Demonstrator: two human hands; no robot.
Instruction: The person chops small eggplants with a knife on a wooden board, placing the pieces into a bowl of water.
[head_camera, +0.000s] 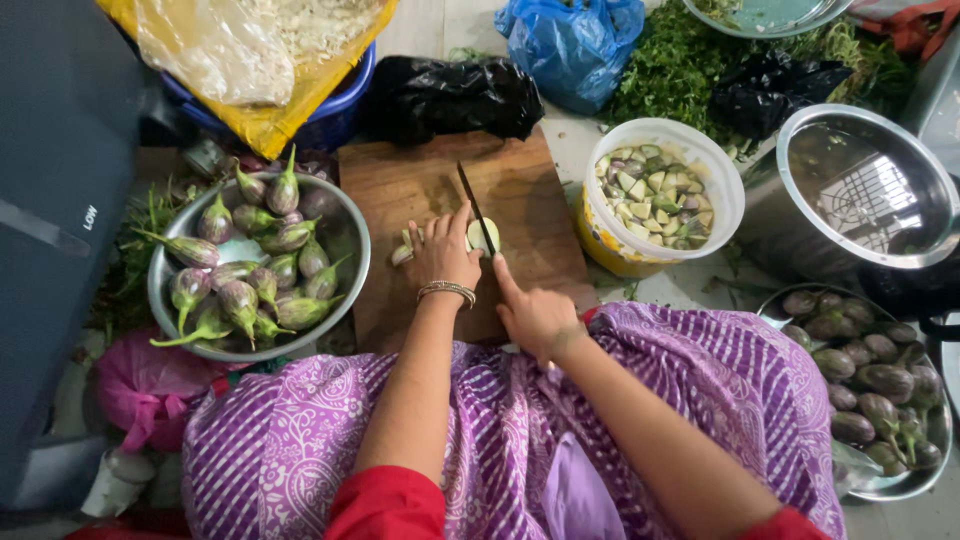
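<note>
My left hand (441, 252), with a bangle at the wrist, presses a small pale cut eggplant (484, 236) down on the wooden cutting board (520, 190). Another pale piece (402, 254) lies by its fingers. My right hand (532, 312) grips a knife (476, 208), forefinger along the spine; the dark blade stands on the eggplant beside my left fingers. A steel bowl (352, 232) of whole purple-green eggplants sits left of the board. A white plastic tub (722, 170) of cut eggplant pieces in water stands to the right.
A large steel pot (800, 240) stands at the right, with a steel dish (780, 300) of more eggplants below it. Green herbs (680, 60), a blue bag (572, 40) and a black bag (450, 95) lie behind the board. A blue basin (340, 115) with yellow plastic sits back left.
</note>
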